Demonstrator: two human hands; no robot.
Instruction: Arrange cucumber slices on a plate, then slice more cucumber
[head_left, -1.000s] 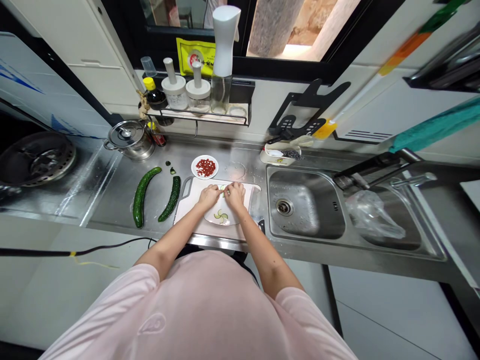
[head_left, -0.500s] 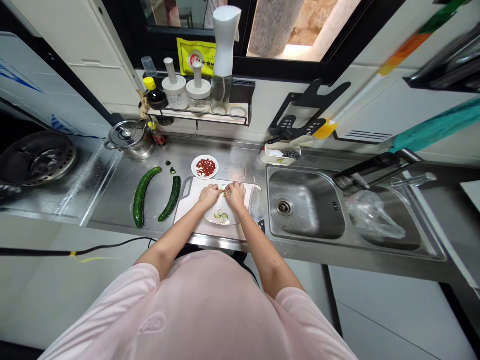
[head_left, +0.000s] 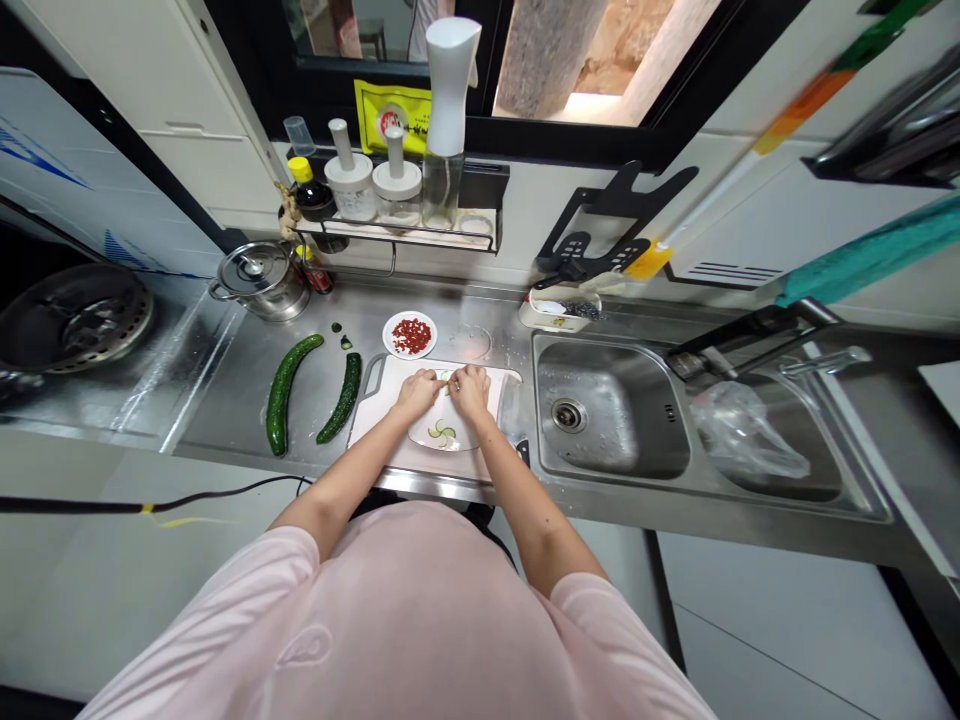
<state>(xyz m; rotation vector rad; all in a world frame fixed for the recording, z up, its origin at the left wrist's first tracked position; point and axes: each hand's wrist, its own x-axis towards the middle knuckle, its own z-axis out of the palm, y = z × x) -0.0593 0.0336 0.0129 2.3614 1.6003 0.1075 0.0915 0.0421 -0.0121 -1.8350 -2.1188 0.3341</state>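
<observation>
- Green-edged slices lie fanned on the white plate, on the side nearest the body; I read no single long axis in that cluster.
- More pale pieces show at the plate's far side, between the fingertips, and I judge these to be what the hands are busy with.
- I have the left hand at the left of those pieces and the right hand at the right, fingertips nearly meeting over the plate; neither is clearly nearer.
- Fingers on both are curled and drawn in, but I cannot tell from here whether either has anything pinched.
- From the hands, the fanned cluster lies back toward the body, between the forearms.
- Under the plate is the chopping board, flat on the steel surface.
- Left of the board, I see the shorter cucumber nearer the left hand than the longer cucumber; both point roughly front to back.
</observation>
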